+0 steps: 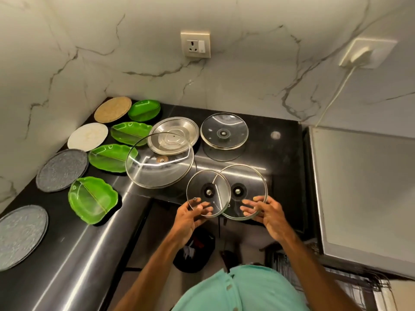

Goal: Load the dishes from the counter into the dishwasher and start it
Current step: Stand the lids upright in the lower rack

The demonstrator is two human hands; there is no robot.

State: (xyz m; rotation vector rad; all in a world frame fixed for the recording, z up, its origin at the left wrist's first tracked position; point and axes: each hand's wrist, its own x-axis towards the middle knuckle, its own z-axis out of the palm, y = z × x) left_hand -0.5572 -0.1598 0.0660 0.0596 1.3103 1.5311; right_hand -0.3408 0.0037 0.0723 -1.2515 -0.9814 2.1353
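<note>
The small lid (207, 193) and the wider lid (243, 191), both glass, are held side by side over the front edge of the counter (285, 158). Their inner rims overlap, knobs facing down. To do this step well, I would draw the two apart before turning, so that glass does not knock on glass. I would then carry them tilted on edge towards the wire rack (280, 261) low on the right, and slot them in one at a time.

The left hand (190, 217) pinches the small lid at its near rim, its fingers spread and showing through the glass. The right hand (267, 215) grips the wider lid the same way. Both forearms reach forward, wrists level.

Behind them a large glass lid (159, 160), a steel lid (174, 135) and another glass lid (224, 131) wait on the counter.
</note>
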